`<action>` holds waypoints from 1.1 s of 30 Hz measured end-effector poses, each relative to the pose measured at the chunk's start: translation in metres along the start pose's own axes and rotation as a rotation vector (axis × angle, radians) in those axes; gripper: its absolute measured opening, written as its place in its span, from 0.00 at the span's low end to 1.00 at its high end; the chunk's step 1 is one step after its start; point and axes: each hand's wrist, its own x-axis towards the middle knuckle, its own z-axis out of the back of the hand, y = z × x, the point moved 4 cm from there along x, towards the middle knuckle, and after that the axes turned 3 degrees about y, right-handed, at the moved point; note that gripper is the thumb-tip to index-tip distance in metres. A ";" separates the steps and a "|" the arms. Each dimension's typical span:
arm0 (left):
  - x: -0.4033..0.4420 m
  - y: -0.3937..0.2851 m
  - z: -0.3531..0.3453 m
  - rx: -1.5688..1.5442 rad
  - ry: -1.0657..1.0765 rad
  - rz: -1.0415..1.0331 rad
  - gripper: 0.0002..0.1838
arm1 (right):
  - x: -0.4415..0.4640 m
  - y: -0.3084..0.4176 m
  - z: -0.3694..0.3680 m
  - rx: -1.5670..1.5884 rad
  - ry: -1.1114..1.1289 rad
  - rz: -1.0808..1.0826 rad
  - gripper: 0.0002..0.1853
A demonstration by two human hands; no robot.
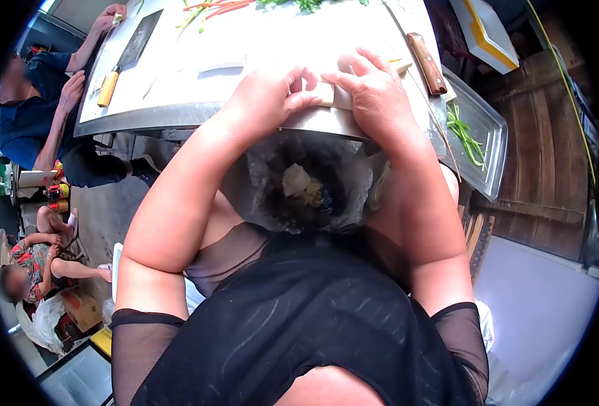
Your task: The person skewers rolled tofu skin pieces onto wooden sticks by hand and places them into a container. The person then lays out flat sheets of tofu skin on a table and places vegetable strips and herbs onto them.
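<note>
At the near edge of the white tabletop (178,88), both hands are on a pale, flat, rolled piece (342,99) whose kind I cannot make out. My left hand (276,88) is closed, thumb and curled fingers pinching toward its left end. My right hand (375,88) bends over the other part, thumb toward the left hand; a cream-coloured end (401,65) pokes out beyond its fingers. Much of the piece is hidden under the hands. Right of them lies a knife with a brown wooden handle (427,64), and a thin brown stick (443,132) hangs over the edge.
Below the table edge stands a bag-lined bin (259,166) with pale scraps. A metal tray (492,155) holds green strips (467,134). A cleaver (140,39), a white strip (222,63), red strips (228,7) and green leaves (306,4) lie on the table. A person (39,101) works at left; another sits behind.
</note>
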 end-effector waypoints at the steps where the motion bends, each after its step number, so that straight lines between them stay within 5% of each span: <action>1: 0.000 -0.001 -0.001 0.014 0.039 0.021 0.10 | 0.000 0.000 0.000 -0.002 -0.002 -0.001 0.19; 12: -0.011 -0.004 -0.004 0.067 0.051 -0.079 0.10 | 0.001 0.007 0.001 -0.147 0.042 -0.015 0.21; 19: -0.005 0.000 -0.001 0.166 -0.134 -0.190 0.09 | 0.026 -0.001 -0.005 -0.243 0.019 -0.003 0.20; 21: -0.011 -0.007 0.000 0.082 -0.043 -0.151 0.09 | 0.018 0.004 0.004 -0.079 -0.164 0.037 0.16; 24: -0.013 0.000 -0.004 0.115 -0.071 -0.190 0.10 | 0.005 0.014 0.016 0.211 -0.092 0.029 0.12; 28: -0.013 -0.003 0.001 0.029 -0.033 -0.002 0.09 | -0.005 0.027 0.011 0.131 -0.115 0.123 0.08; 33: -0.019 -0.004 0.003 0.020 0.038 -0.027 0.10 | -0.015 0.035 0.021 0.236 -0.165 0.134 0.08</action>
